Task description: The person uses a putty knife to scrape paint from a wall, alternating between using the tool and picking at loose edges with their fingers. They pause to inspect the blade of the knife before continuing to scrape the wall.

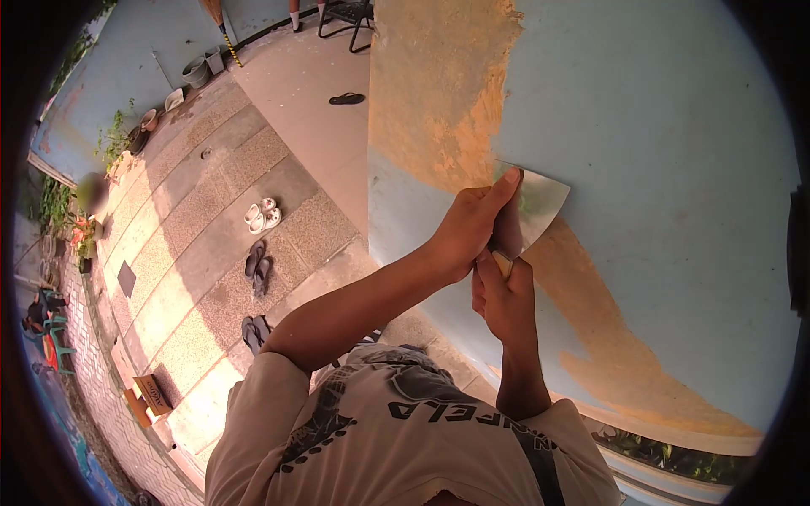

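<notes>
A wide metal scraper is pressed with its broad blade edge on the pale blue wall. My right hand is closed around its handle, of which a small yellowish part shows between the fingers. Above it, my left hand grips the blade's side, its thumb lying along the metal; the other fingers are partly hidden. Beside the blade's upper corner is a rough orange-tan patch without blue paint. Another such patch runs down to the lower right from the scraper.
White clogs and dark sandals lie on the paved floor to my left. A black flip-flop is farther off. At the back stand a folding chair, a person's legs and buckets.
</notes>
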`<state>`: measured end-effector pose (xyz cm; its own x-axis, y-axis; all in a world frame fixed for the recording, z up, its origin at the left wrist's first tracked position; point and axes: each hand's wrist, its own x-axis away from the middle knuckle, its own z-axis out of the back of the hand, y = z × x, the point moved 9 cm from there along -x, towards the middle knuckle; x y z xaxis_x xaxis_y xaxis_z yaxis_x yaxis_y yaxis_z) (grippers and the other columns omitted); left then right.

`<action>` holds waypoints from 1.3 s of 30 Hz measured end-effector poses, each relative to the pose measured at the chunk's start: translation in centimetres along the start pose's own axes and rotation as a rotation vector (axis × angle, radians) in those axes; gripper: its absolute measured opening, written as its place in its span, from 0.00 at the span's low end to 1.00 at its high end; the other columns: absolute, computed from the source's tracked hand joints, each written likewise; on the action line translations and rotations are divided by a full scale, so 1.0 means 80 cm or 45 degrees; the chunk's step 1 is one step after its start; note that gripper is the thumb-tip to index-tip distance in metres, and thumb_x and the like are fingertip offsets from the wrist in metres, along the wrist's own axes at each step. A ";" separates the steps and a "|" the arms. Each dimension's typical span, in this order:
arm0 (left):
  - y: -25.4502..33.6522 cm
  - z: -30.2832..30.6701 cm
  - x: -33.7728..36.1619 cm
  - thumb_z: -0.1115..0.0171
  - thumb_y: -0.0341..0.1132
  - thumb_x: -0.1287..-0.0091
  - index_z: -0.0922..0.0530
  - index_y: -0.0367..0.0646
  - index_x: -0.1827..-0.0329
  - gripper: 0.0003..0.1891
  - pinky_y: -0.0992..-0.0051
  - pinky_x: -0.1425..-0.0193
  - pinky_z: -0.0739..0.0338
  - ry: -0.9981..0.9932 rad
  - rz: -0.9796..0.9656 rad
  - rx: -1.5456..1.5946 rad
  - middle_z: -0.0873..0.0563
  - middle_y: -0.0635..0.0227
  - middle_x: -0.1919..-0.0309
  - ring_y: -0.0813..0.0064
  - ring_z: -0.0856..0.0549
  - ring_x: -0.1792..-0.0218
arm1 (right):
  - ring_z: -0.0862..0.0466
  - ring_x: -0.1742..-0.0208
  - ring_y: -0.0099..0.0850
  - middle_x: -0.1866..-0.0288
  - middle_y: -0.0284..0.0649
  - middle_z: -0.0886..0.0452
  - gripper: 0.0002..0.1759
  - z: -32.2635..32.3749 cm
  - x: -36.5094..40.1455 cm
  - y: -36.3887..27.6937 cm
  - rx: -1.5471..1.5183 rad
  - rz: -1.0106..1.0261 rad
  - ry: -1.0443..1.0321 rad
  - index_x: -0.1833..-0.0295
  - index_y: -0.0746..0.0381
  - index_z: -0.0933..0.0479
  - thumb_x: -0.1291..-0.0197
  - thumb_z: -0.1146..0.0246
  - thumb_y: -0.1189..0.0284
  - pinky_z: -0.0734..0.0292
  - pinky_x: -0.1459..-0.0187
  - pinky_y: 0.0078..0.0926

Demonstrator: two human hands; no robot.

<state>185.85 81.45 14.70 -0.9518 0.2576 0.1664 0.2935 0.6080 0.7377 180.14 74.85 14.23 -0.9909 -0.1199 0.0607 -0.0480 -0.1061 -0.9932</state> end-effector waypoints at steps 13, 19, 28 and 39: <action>-0.015 0.004 -0.006 0.45 0.62 0.28 0.19 0.34 0.62 0.32 0.80 0.68 0.25 -0.186 0.096 -0.094 0.18 0.68 0.71 0.82 0.21 0.71 | 0.40 0.88 0.16 0.85 0.27 0.37 0.19 0.007 0.008 0.004 -0.031 -0.032 0.053 0.73 0.61 0.32 0.26 0.44 0.67 0.47 0.87 0.19; 0.000 0.000 0.000 0.45 0.64 0.29 0.21 0.40 0.68 0.31 0.80 0.71 0.26 -0.184 0.046 -0.092 0.20 0.71 0.75 0.84 0.22 0.73 | 0.34 0.85 0.16 0.84 0.29 0.32 0.18 0.005 0.012 0.018 -0.026 -0.166 0.025 0.71 0.63 0.31 0.26 0.45 0.68 0.41 0.83 0.20; -0.001 0.008 0.000 0.46 0.63 0.28 0.19 0.38 0.64 0.31 0.81 0.69 0.28 -0.158 0.103 -0.170 0.19 0.70 0.70 0.84 0.22 0.68 | 0.40 0.88 0.16 0.85 0.27 0.37 0.19 -0.011 -0.006 0.001 -0.082 0.029 0.023 0.74 0.60 0.33 0.26 0.45 0.68 0.47 0.87 0.19; -0.003 0.010 -0.009 0.49 0.63 0.26 0.23 0.37 0.63 0.32 0.81 0.71 0.27 -0.184 0.060 -0.199 0.19 0.67 0.71 0.83 0.23 0.73 | 0.40 0.89 0.17 0.86 0.27 0.39 0.21 -0.004 0.008 0.011 -0.085 -0.118 0.133 0.76 0.60 0.35 0.27 0.42 0.66 0.48 0.88 0.21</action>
<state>186.56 81.75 13.86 -0.9114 0.3949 0.1156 0.3092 0.4716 0.8258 179.46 75.01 13.32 -0.9894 -0.0092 0.1450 -0.1444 -0.0454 -0.9885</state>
